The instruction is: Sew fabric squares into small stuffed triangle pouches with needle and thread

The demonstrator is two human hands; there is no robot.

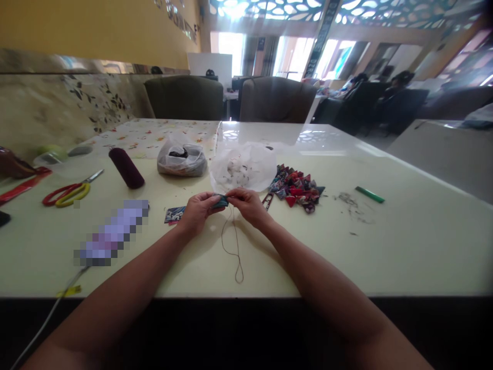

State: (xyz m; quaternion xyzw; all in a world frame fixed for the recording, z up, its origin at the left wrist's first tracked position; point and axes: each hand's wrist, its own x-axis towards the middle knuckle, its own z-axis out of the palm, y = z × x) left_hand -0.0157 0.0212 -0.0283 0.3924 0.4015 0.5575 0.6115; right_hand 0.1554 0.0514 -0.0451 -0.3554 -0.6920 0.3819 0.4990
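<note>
At frame centre, the left hand and right hand together pinch a small teal cloth piece; thin brown thread loops below.

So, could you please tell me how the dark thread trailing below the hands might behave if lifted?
The thread would probably be floppy, since it bends in loose curves. It is likely very light, being so thin. It might also snag or tangle, as its strands cross above a small loop.

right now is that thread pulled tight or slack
Slack: the thread curves loosely below the right hand, with a loop at its lower end.
</note>
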